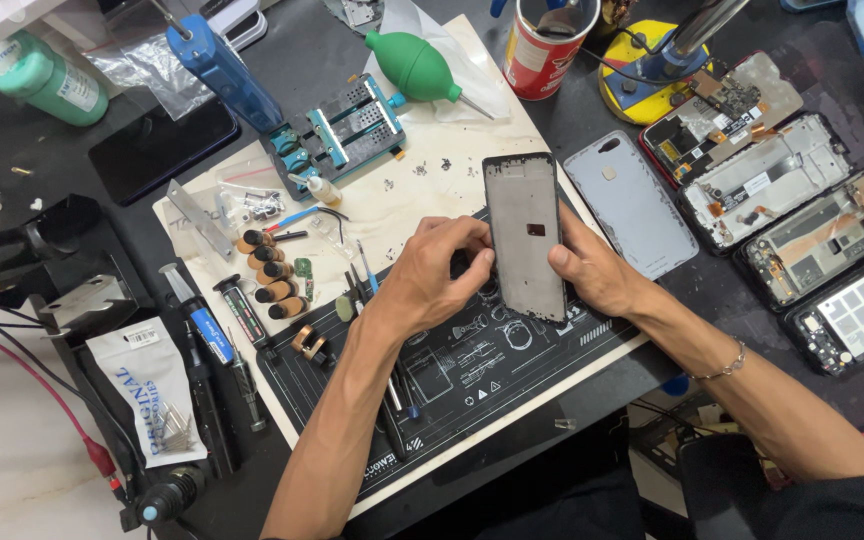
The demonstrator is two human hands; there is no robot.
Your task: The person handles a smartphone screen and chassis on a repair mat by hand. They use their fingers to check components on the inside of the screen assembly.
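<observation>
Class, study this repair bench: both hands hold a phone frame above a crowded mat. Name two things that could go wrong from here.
1. The left hand and right hand grip the phone frame only by its edges; it might slip or flex.
2. Tiny screws lie loose on the white mat nearby; a sweeping wrist could scatter them.

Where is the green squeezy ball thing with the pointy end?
The green air blower lies at the top middle of the head view, on the white sheet, between the blue holder and the red can.
</observation>
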